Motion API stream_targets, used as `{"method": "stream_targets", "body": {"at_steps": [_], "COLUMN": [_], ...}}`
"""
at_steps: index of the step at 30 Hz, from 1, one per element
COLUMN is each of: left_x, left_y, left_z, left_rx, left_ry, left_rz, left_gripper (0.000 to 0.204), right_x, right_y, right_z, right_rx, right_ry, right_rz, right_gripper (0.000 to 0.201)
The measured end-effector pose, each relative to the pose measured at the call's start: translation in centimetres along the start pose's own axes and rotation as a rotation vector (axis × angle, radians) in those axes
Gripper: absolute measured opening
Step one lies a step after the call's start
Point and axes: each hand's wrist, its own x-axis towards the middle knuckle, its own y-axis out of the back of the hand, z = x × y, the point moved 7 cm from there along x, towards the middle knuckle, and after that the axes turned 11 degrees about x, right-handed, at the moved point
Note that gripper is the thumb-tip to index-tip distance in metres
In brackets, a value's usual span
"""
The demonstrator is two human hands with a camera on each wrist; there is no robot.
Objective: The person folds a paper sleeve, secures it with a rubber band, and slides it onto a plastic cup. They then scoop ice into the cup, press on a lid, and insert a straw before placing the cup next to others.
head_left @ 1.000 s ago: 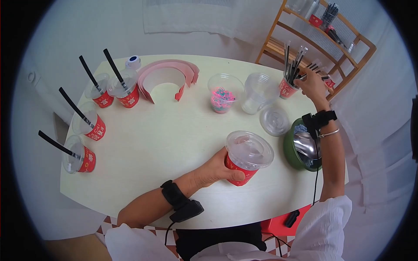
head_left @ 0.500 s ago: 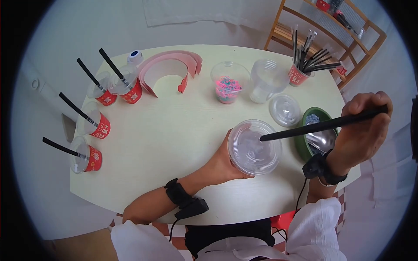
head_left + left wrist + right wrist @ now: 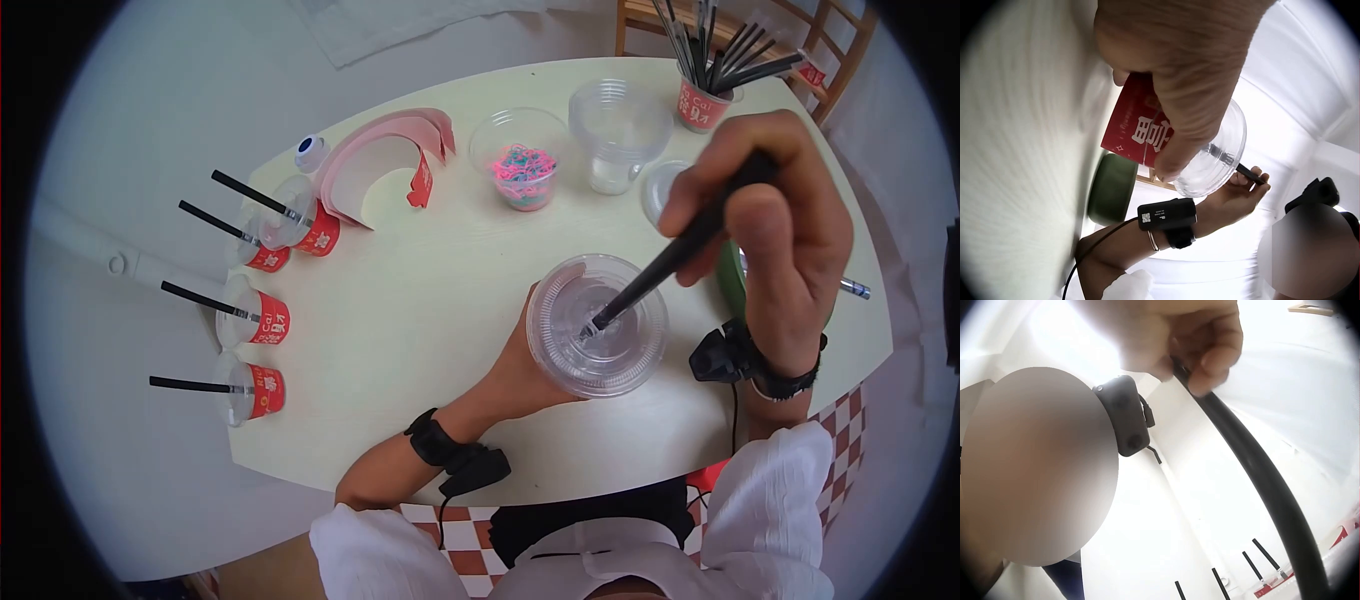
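The left hand (image 3: 515, 365) grips a clear lidded cup (image 3: 625, 350) from its left side; in the left wrist view its fingers curl round the red sleeve (image 3: 1138, 122). Between thumb and fingers the right hand (image 3: 785, 225) pinches the upper part of a black straw (image 3: 665, 262). The straw slants down to the left, its lower end at the middle of the lid. In the left wrist view the straw (image 3: 1249, 174) runs from the lid to the right hand (image 3: 1232, 200). Whether its tip is through the lid, I cannot tell.
Several red-sleeved cups with straws (image 3: 272, 315) line the left. Behind are pink curved sleeves (image 3: 350, 150), a tub of coloured bands (image 3: 522, 178), stacked clear cups (image 3: 618, 125) and a cup of straws (image 3: 700, 108). A green bowl (image 3: 733, 285) is partly behind the right hand.
The right hand has left the straw cup at the back right and come to the held cup with a black straw, its end now at the lid. The left hand still grips its cup. The head view has shifted.
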Motion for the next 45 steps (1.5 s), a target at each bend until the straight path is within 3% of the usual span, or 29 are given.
{"method": "stream_targets", "body": {"at_steps": [2,5,8,10,14,16,20,21,24,25,26,27,29,30,31,34,35,38,45], "left_x": [0.0,0.1,-0.1,-0.3,-0.4,-0.3,-0.1,-0.1,-0.2,-0.8,-1.5,-2.2,-4.2,-5.2,-6.8,-9.9,-11.8,-14.6,-16.3], "left_y": [0.2,-0.1,0.2,0.4,0.5,0.5,0.5,0.7,2.1,3.1,4.5,5.9,8.8,10.3,11.9,15.5,17.3,19.4,20.6], "left_z": [-0.3,-1.5,-1.5,-1.0,0.4,0.4,0.4,0.3,1.6,1.6,2.2,2.7,1.5,2.0,0.9,0.2,-1.5,-2.3,-3.6], "left_rx": [0.022,0.045,0.123,0.075,0.127,0.109,0.026,0.008,0.069,0.107,0.195,0.281,0.078,0.119,0.122,0.071,0.109,0.201,0.236], "left_ry": [0.037,0.036,-0.034,-0.061,-0.117,-0.025,0.092,0.027,-0.012,0.030,-0.029,-0.093,-0.010,-0.042,0.028,0.018,0.092,0.087,0.205], "left_rz": [-0.005,-0.025,-0.012,0.020,0.068,0.069,0.034,0.078,0.173,0.217,0.299,0.380,0.518,0.605,0.734,0.947,1.031,1.257,1.279], "left_gripper": [0.108,0.108,0.108,0.111,0.113,0.111,0.108,0.108,0.108,0.108,0.107,0.107,0.104,0.102,0.097,0.071,0.075,0.082,0.084], "right_x": [0.0,-0.4,0.2,-1.2,-2.1,-2.7,-5.5,-6.5,-5.3,-6.4,-6.9,-2.7,0.5,0.6,0.9,1.1,1.4,0.7,-2.8], "right_y": [-1.1,-2.4,-0.6,2.0,0.8,0.0,2.1,3.1,3.1,4.1,4.7,1.8,-0.1,0.2,0.3,0.9,1.0,1.9,3.7], "right_z": [0.7,1.7,-0.6,-2.3,-8.6,-10.4,-10.0,-10.2,-12.1,-11.9,-11.7,-12.7,-13.7,-13.9,-14.0,-13.9,-13.8,-13.5,-12.2], "right_rx": [-0.038,-0.121,-0.351,-0.258,-0.071,0.052,0.308,0.355,0.261,0.263,0.272,0.278,0.276,0.274,0.269,0.255,0.253,0.246,0.333], "right_ry": [-0.079,-0.117,0.118,0.207,0.222,0.276,0.772,0.879,0.427,0.427,0.431,0.439,0.458,0.473,0.483,0.495,0.496,0.522,0.550], "right_rz": [-0.168,-0.268,-0.144,0.127,-0.253,-0.446,-0.040,0.072,0.240,0.241,0.240,0.240,0.234,0.236,0.235,0.237,0.241,0.248,0.246], "right_gripper": [0.037,0.038,0.040,0.047,0.029,0.026,0.026,0.027,0.034,0.034,0.033,0.033,0.032,0.031,0.031,0.030,0.029,0.028,0.027]}}
